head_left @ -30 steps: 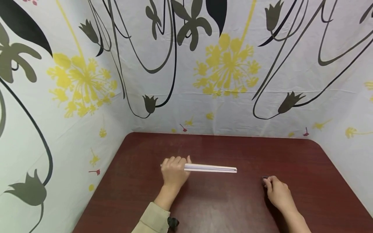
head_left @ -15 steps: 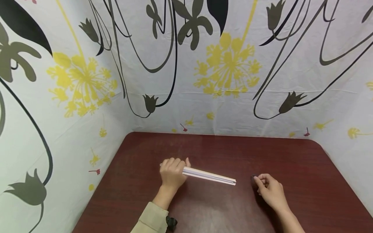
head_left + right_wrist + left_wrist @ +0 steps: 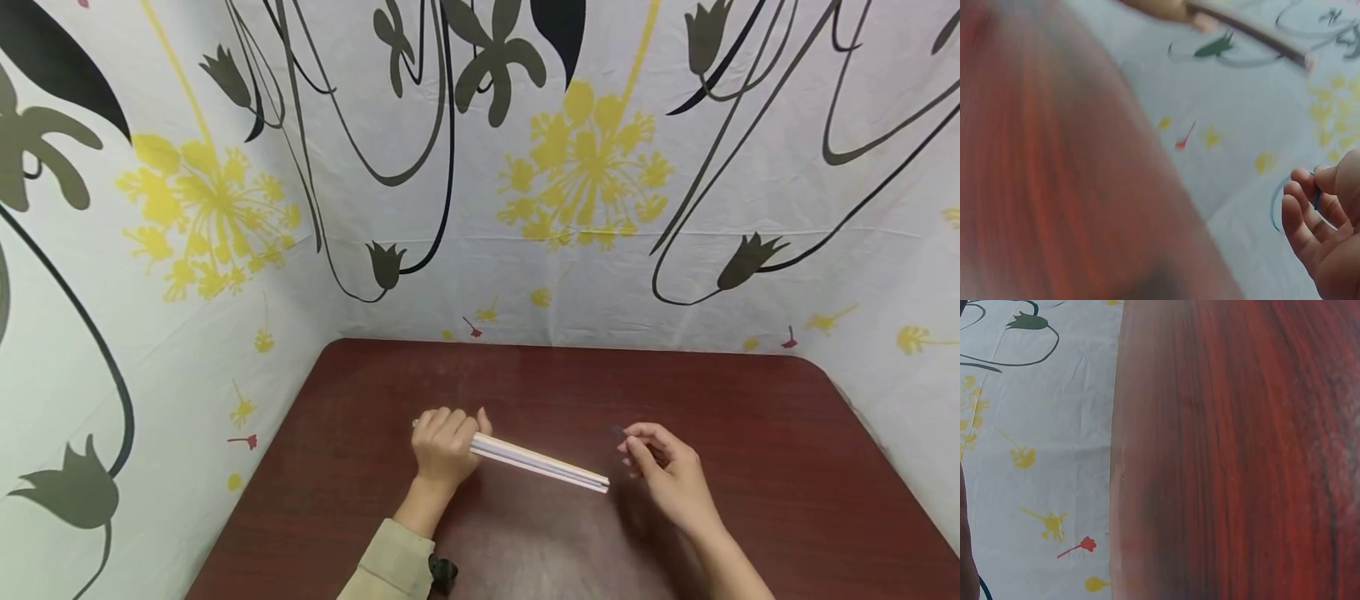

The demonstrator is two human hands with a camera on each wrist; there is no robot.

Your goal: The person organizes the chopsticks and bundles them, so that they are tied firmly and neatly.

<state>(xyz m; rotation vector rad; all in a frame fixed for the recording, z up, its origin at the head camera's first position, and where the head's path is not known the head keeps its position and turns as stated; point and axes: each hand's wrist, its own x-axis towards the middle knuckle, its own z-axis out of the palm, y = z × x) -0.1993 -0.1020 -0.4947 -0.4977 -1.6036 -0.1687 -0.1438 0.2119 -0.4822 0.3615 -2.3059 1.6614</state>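
My left hand [image 3: 442, 450] grips a bundle of slim white chopsticks [image 3: 538, 463] above the table. Their free ends point right and slightly down toward the near side. Between thumb and fingers, my right hand [image 3: 671, 475] pinches a thin blue rubber band [image 3: 1274, 209], which shows as a loop in the right wrist view. This hand is just right of the chopsticks' free ends, apart from them. High in the right wrist view the chopsticks [image 3: 1254, 32] appear again, blurred. Only a sliver of a hand [image 3: 967, 550] shows at the left wrist view's edge.
Beneath both hands lies a dark red-brown table [image 3: 525, 383] with rounded far corners. A white cloth [image 3: 480, 208] printed with flowers hangs behind it and along its sides. A small black object [image 3: 442, 575] sits at the left sleeve [image 3: 393, 558].
My right hand has moved left toward the chopsticks and risen a little, with the rubber band in its fingers. The chopsticks' free ends have tilted down toward the near side; the left hand barely moved.
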